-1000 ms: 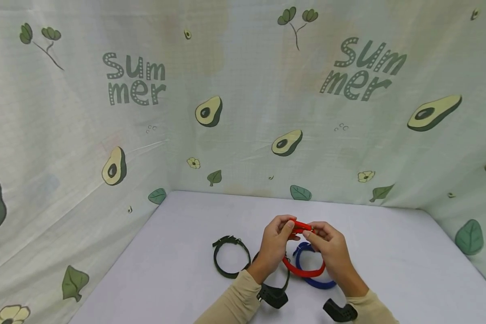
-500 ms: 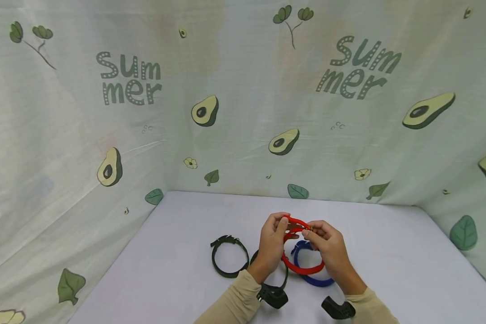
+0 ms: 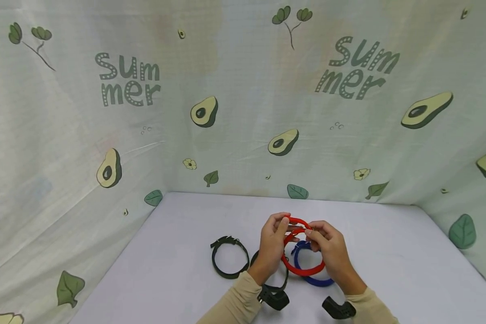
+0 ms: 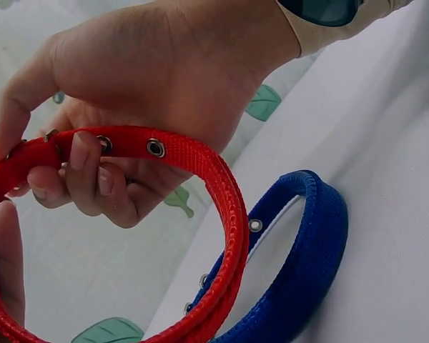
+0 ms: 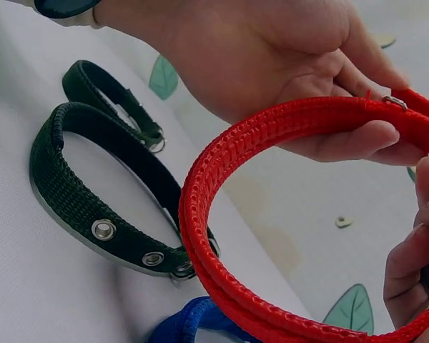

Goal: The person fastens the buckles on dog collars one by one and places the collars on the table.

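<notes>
A red pet collar (image 3: pixel 305 272), bent into a ring, is held up between both hands above the table. My left hand (image 3: pixel 270 243) grips it on the left, thumb against the strap. Opposite, my right hand (image 3: pixel 334 246) pinches the strap near a small metal fitting. In the left wrist view, metal eyelets line the red collar (image 4: pixel 229 214) beside the right hand's (image 4: pixel 143 71) curled fingers. The right wrist view has the left hand (image 5: pixel 264 64) holding the collar near a metal loop (image 5: pixel 395 101). A short red strap loop rises above the ring between the hands.
A blue collar (image 3: pixel 319 283) lies behind the red one. Two dark green collars lie to the left, one dark green collar (image 3: pixel 218 266) in full view, the other green collar (image 5: pixel 100 236) partly behind the left arm. Patterned cloth (image 3: pixel 243 90) walls the white table (image 3: pixel 178 234).
The upper red strap loop has widened as my left hand shifted slightly left and up. My right fingers have moved slightly on the strap. The head view has turned a little to the right.
</notes>
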### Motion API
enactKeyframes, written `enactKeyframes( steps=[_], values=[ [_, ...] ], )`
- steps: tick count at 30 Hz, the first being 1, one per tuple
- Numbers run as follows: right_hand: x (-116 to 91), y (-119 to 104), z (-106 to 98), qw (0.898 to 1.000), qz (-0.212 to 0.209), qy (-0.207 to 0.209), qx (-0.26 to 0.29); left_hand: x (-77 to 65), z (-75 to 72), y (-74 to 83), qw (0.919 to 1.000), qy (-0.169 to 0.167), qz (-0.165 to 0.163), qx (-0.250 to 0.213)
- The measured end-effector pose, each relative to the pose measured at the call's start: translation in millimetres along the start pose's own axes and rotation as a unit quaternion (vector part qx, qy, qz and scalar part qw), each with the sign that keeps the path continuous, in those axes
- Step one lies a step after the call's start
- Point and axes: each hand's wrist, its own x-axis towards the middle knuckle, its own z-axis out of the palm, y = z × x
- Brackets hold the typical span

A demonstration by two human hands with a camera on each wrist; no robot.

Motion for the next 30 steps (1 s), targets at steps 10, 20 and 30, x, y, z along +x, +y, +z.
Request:
enactKeyframes(
  steps=[10,20,30],
  values=[
    [0.4,4.6,3.2,0.999,0.011,-0.013,0.036,-2.5,-2.2,-5.5,0.9978,-0.022,-0.05,0.038],
    [3.6,5.0,2.4,0.997,0.034,-0.027,0.059,-3.8,1.3,-6.8,0.9974,-0.01,-0.018,0.07],
    [3.1,0.9,6.8,0.989,0.054,-0.031,0.136,-8.4,-0.6,-7.4,0.9903,-0.018,0.05,0.128]
  ],
)
